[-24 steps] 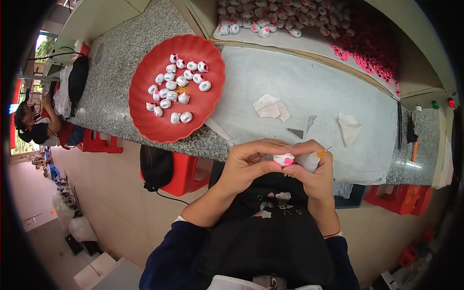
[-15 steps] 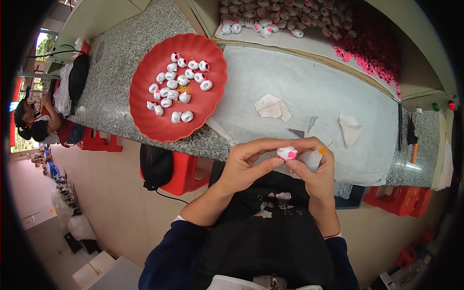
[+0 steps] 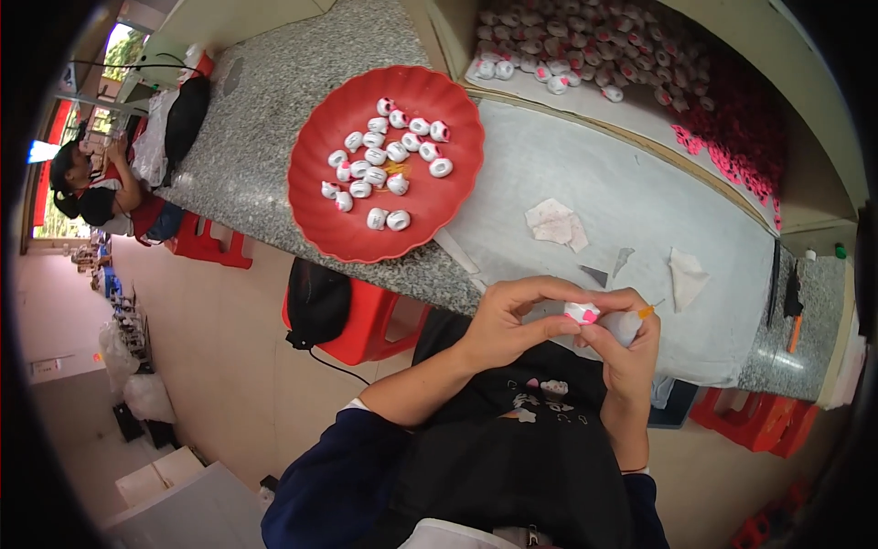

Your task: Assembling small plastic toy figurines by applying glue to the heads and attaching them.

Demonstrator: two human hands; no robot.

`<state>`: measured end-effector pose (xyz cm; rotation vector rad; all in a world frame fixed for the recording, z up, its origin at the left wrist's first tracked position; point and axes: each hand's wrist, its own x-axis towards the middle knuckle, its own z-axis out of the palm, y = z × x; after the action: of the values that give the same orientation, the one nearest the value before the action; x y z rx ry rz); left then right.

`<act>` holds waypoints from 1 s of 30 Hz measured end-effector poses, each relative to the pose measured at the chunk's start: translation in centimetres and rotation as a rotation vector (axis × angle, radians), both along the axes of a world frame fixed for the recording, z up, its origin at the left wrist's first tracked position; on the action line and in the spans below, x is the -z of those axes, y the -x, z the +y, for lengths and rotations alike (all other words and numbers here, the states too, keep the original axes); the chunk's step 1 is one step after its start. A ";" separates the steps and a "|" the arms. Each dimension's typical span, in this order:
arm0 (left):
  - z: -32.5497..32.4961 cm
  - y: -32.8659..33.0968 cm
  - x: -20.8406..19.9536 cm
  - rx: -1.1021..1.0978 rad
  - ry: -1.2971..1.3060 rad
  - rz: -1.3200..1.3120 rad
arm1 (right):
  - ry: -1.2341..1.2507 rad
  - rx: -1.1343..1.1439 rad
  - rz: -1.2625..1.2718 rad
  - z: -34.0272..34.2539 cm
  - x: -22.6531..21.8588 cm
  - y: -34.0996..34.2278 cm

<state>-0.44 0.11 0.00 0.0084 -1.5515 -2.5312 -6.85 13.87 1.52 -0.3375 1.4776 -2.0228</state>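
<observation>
Right of the red plate (image 3: 434,206), my left hand (image 3: 503,328) and right hand (image 3: 633,357) pinch a pink-white piece (image 3: 582,313), the right seemingly cradling a bottle (image 3: 622,328).

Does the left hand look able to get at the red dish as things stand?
Probably yes: only a pale flat strip seems to lie between the left hand and the red dish, though that hand holds a white-and-pink piece.

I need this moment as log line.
left hand: on white-pink piece | right hand: on piece, holding bottle | red dish: similar pieces inside
</observation>
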 end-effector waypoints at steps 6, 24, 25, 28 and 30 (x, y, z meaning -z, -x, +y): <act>-0.5 -0.1 -0.4 -0.011 0.039 -0.054 | 0.088 -0.018 -0.063 -0.4 0.8 0.2; -5.2 11.7 -4.1 -0.499 1.349 0.243 | 0.028 0.100 -0.033 3.3 1.4 2.1; -4.7 14.7 -2.9 -0.499 1.356 0.267 | 0.030 0.097 -0.026 3.6 1.3 2.1; -3.9 20.7 -0.5 -0.524 1.499 0.222 | 0.024 0.123 -0.044 4.5 1.3 2.0; -3.6 22.6 0.5 -0.381 1.802 -0.025 | 0.011 0.152 -0.041 5.2 1.3 2.0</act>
<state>-23.04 -3.50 -0.50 0.0824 -2.7481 -0.2646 -8.85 19.04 0.23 -0.1922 1.5076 -2.1442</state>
